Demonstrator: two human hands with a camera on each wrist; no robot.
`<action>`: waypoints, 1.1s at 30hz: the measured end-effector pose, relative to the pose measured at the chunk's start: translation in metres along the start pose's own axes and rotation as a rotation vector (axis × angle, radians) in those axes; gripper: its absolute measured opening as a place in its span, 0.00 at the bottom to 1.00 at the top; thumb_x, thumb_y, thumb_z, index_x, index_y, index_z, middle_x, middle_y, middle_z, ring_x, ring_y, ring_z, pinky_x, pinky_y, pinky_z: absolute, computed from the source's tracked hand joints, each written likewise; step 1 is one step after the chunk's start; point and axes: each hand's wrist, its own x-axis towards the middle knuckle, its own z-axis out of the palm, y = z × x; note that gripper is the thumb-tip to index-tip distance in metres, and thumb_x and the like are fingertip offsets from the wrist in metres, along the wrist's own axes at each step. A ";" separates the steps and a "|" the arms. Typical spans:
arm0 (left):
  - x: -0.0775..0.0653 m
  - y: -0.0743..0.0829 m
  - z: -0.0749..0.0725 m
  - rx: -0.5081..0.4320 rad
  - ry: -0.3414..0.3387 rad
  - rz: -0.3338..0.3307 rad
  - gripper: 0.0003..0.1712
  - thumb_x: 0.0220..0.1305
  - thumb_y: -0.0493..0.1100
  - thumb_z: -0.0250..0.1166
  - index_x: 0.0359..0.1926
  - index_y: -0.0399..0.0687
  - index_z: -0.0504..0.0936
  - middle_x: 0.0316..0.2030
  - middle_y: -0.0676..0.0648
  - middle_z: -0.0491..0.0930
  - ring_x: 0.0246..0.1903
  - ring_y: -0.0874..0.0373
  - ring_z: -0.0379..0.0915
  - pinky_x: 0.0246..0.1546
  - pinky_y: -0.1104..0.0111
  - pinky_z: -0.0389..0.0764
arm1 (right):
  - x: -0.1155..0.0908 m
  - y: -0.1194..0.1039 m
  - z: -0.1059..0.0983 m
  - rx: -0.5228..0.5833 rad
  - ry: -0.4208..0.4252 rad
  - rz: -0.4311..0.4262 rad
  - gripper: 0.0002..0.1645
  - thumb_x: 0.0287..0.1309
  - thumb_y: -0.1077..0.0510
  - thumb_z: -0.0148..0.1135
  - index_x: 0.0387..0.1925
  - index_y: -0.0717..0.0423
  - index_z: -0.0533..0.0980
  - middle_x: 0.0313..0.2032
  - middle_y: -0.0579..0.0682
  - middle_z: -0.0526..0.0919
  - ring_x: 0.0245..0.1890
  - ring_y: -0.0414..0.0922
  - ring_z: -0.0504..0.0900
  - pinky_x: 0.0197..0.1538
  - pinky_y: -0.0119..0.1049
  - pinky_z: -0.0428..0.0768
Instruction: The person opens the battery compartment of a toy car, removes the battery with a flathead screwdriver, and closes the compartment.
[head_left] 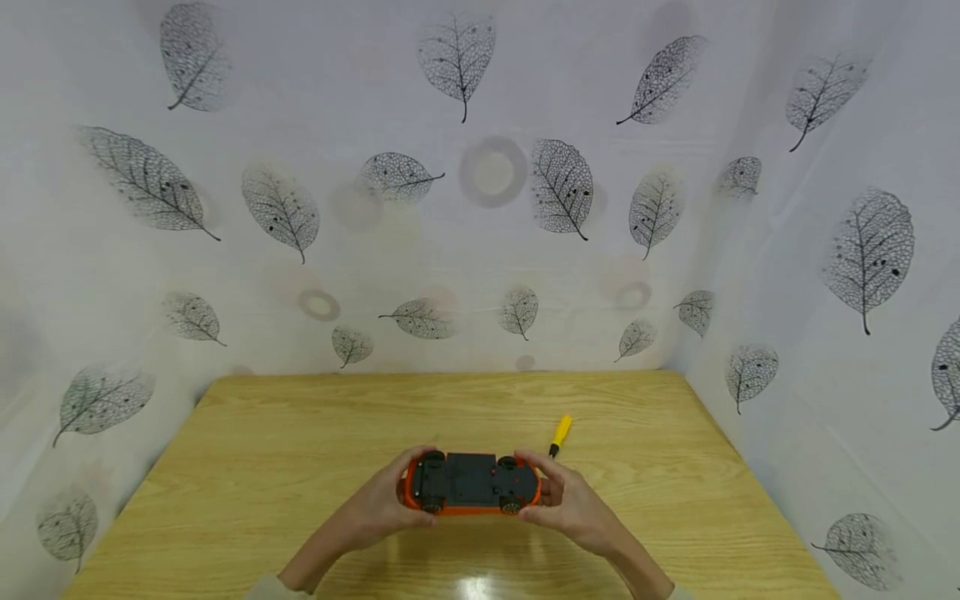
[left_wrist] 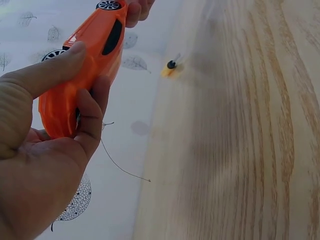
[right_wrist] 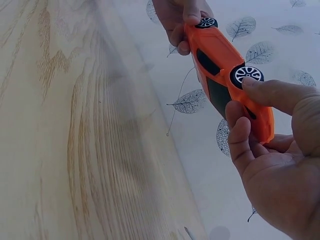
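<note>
And here's the toy car [head_left: 472, 481], orange, at six o'clock in the head view, held up over the worktop [head_left: 300, 433] with its dark underside turned to the camera and its length running from nine to three! Both hands are on it, one at each end. The left hand [head_left: 382, 504] has the nine o'clock end, fingers curled in around the body, bent only as far as the car's width allows, the thumb lying along the side near a wheel. Over at three o'clock, the right hand [head_left: 573, 508] matches it, a firm grip with the fingers bent round the bodywork, and look at the right wrist view: that thumb is pressing right on the front of a spoked wheel [right_wrist: 248, 75]!

Out at two o'clock from the car lies a screwdriver [head_left: 561, 433], just beside the right hand's fingertips, its yellow handle pointing to one o'clock and its black collar to seven; the left wrist view catches its metal shaft too, though blurred. The worktop is pale wood with streaky grain, a bright patch of glare [head_left: 476, 587] glinting at six o'clock. From ten round through twelve to two hangs a white curtain [head_left: 480, 250], printed with dark skeleton leaves, and light sleeve cuffs [head_left: 273, 588] peek in at the bottom edge
</note>
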 end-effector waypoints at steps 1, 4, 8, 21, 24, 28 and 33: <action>0.000 0.000 0.000 -0.007 -0.003 0.001 0.54 0.56 0.25 0.75 0.77 0.33 0.53 0.69 0.23 0.60 0.56 0.39 0.78 0.47 0.60 0.88 | 0.000 0.000 0.000 -0.004 0.000 0.002 0.46 0.69 0.66 0.65 0.78 0.70 0.51 0.69 0.73 0.66 0.53 0.44 0.84 0.49 0.35 0.86; 0.000 -0.002 0.000 -0.028 -0.008 -0.001 0.53 0.58 0.26 0.74 0.78 0.34 0.53 0.70 0.24 0.60 0.56 0.39 0.78 0.48 0.60 0.87 | 0.000 -0.001 -0.001 -0.013 0.001 0.010 0.47 0.69 0.65 0.66 0.79 0.69 0.51 0.69 0.74 0.65 0.51 0.44 0.85 0.49 0.35 0.86; 0.001 -0.003 0.001 -0.039 -0.002 -0.004 0.52 0.59 0.27 0.73 0.78 0.35 0.53 0.71 0.25 0.59 0.57 0.38 0.77 0.49 0.61 0.87 | -0.001 -0.002 -0.002 0.006 -0.008 0.011 0.47 0.68 0.66 0.66 0.79 0.69 0.50 0.69 0.73 0.67 0.52 0.46 0.85 0.50 0.36 0.86; -0.002 0.002 0.002 -0.049 0.013 0.036 0.53 0.58 0.28 0.75 0.78 0.35 0.54 0.70 0.26 0.61 0.58 0.40 0.78 0.52 0.62 0.86 | -0.001 -0.018 -0.003 -0.042 0.001 0.015 0.43 0.72 0.63 0.63 0.79 0.68 0.52 0.69 0.74 0.66 0.54 0.48 0.84 0.54 0.43 0.86; -0.002 0.002 0.002 -0.057 0.008 0.036 0.53 0.59 0.28 0.74 0.78 0.35 0.53 0.70 0.26 0.61 0.58 0.40 0.77 0.52 0.62 0.86 | 0.000 -0.020 -0.005 -0.164 0.048 0.037 0.38 0.74 0.58 0.62 0.78 0.63 0.59 0.65 0.67 0.74 0.47 0.45 0.85 0.51 0.43 0.86; -0.002 0.002 0.003 -0.058 0.001 0.048 0.51 0.59 0.26 0.73 0.78 0.35 0.53 0.70 0.26 0.61 0.58 0.39 0.77 0.51 0.62 0.86 | 0.004 -0.022 -0.008 -0.303 0.097 0.045 0.32 0.74 0.55 0.62 0.74 0.56 0.67 0.66 0.59 0.74 0.42 0.45 0.81 0.45 0.39 0.84; -0.001 0.003 0.003 -0.058 -0.006 0.064 0.51 0.60 0.27 0.73 0.77 0.34 0.53 0.69 0.26 0.61 0.59 0.38 0.76 0.51 0.61 0.86 | 0.010 -0.024 -0.010 -0.368 0.110 -0.031 0.27 0.74 0.56 0.61 0.71 0.54 0.72 0.65 0.56 0.77 0.51 0.51 0.80 0.50 0.39 0.83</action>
